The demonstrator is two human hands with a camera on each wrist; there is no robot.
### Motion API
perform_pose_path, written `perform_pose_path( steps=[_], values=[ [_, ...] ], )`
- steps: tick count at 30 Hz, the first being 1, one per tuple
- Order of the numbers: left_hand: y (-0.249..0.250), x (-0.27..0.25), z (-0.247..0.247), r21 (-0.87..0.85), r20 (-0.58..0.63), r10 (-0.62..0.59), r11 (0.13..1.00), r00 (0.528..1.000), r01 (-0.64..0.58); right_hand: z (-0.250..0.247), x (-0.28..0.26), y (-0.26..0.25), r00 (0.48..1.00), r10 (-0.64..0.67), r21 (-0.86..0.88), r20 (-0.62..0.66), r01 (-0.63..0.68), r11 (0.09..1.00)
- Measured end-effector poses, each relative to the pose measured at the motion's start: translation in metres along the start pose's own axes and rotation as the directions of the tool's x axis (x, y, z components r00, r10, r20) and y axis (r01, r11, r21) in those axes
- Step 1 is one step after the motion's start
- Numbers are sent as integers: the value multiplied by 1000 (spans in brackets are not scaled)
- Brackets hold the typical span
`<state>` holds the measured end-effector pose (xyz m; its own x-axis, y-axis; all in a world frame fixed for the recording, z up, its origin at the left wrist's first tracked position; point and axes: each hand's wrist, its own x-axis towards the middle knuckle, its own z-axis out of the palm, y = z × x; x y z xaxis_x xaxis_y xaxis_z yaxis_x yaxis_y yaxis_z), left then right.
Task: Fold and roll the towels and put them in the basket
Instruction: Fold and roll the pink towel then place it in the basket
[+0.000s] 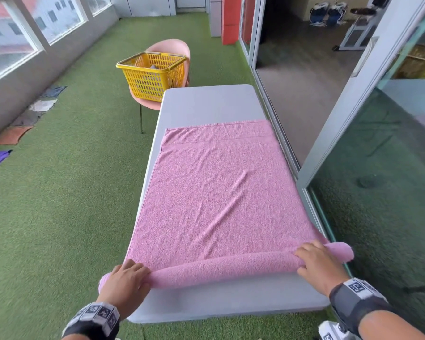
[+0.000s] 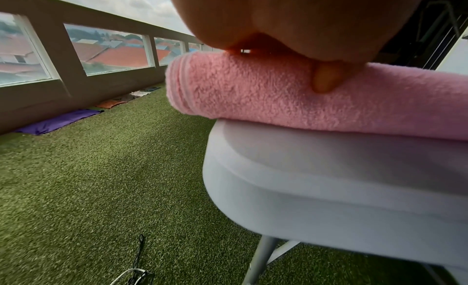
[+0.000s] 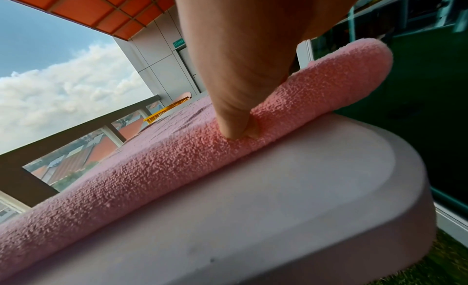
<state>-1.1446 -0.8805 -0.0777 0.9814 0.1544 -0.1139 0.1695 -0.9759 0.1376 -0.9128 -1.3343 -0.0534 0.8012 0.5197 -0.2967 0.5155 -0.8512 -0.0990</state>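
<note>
green turf floor (image 1: 59, 204), windowed wall (image 1: 22, 40), pink chair (image 1: 177, 49).

Pink towel (image 1: 214, 192) spread flat along the table (image 1: 206, 104), near edge rolled (ends overhanging); yellow basket (image 1: 152, 74) on a chair beyond.

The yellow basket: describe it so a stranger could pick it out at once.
Start at the long grey table standing on the green turf beside the glass doors. Just past its far left corner is a pink chair, and the yellow basket sits on its seat. It is the only yellow thing near the table, with latticed plastic walls, unlike the flat pink towel on the tabletop.
</note>
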Motion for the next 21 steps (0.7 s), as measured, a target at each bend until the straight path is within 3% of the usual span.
perform_pose_path(
  steps=[7,10,13,17,21],
  values=[
    [3,16,-7,95,-72,-97,990,993,104,-8,-6,-2,997,34,-2,76,-34,999],
    [8,25,-14,26,-44,-143,989,989,144,-1,1,6,995,46,47,87,-50,998],
    [9,28,-15,-99,-53,-145,985,988,140,1,9,10,997,72,114,34,-76,991],
    [5,25,-7,-201,-207,-87,979,974,44,-1,10,5,991,84,188,-102,-63,980],
    [-2,16,3,-101,-114,-38,995,993,27,3,7,3,990,40,187,-134,-14,982]
  ],
)
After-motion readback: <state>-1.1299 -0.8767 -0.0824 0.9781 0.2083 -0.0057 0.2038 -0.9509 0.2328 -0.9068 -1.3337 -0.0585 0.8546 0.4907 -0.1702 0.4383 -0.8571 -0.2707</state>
